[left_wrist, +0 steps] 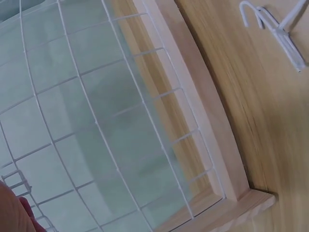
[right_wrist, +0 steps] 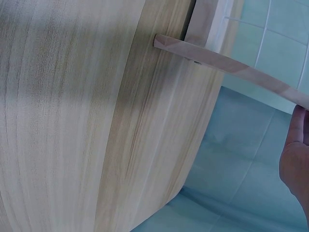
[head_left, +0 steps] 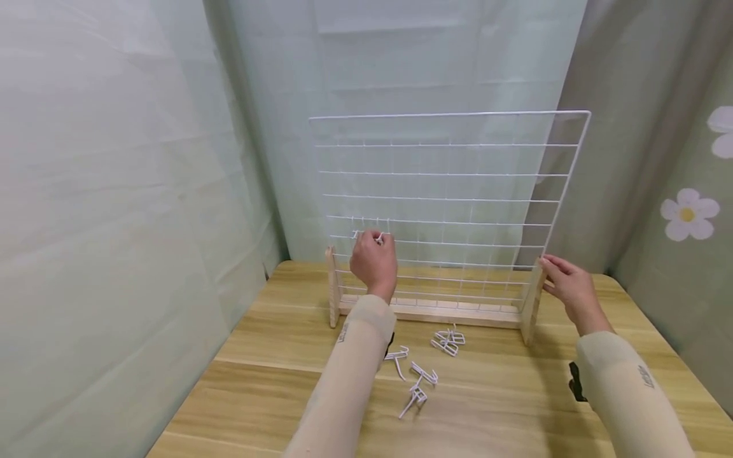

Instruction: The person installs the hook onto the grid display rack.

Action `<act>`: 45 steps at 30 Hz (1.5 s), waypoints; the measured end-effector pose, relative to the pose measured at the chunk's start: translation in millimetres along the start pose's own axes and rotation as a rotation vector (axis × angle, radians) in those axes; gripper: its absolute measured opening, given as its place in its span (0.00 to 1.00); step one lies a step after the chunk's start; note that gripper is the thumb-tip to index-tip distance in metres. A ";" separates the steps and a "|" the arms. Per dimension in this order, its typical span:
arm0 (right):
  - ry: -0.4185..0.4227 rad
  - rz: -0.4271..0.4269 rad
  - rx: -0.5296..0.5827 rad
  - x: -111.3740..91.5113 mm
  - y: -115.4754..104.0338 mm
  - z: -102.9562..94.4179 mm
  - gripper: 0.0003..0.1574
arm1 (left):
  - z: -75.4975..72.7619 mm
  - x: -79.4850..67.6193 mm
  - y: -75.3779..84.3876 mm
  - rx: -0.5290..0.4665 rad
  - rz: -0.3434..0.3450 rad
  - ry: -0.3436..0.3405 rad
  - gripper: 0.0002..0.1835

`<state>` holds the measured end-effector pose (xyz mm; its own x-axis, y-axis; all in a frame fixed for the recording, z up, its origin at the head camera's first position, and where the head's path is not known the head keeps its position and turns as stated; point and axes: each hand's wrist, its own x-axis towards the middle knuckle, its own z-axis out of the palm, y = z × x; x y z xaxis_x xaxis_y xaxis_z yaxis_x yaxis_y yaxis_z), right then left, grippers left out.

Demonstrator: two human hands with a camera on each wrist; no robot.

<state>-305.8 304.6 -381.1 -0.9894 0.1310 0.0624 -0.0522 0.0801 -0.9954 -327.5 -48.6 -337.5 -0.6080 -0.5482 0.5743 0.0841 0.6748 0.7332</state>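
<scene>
A white wire grid panel stands upright in a wooden base on the table. At the grid's left part, my left hand has its fingers curled round a white wire hook, mostly hidden by the hand. Another white hook hangs on the wires just left of the fingers. My right hand pinches the top of the right wooden side post. From the left wrist, white wire loops show on the grid beside the fingertips.
Several loose white wire hooks lie on the wooden table in front of the base. One loose hook shows in the left wrist view. Pale green cloth hangs to the left and behind; flowered cloth is at right.
</scene>
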 end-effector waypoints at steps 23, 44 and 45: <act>0.017 -0.005 0.001 -1.0 -0.2 3.5 0.37 | -1.0 -33.0 -53.8 0.019 0.025 -0.125 0.08; 0.039 0.016 0.028 -9.5 -2.8 -6.3 0.38 | 0.4 -57.2 -82.1 -0.045 0.073 -0.309 0.03; 0.040 0.024 0.000 -9.3 -3.0 -5.7 0.40 | -0.1 -58.0 -83.7 -0.046 0.069 -0.324 0.03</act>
<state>-295.6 308.8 -378.3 -0.9843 0.1719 0.0410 -0.0282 0.0764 -0.9967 -299.2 -73.3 -432.2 -0.8184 -0.3114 0.4829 0.1651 0.6776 0.7166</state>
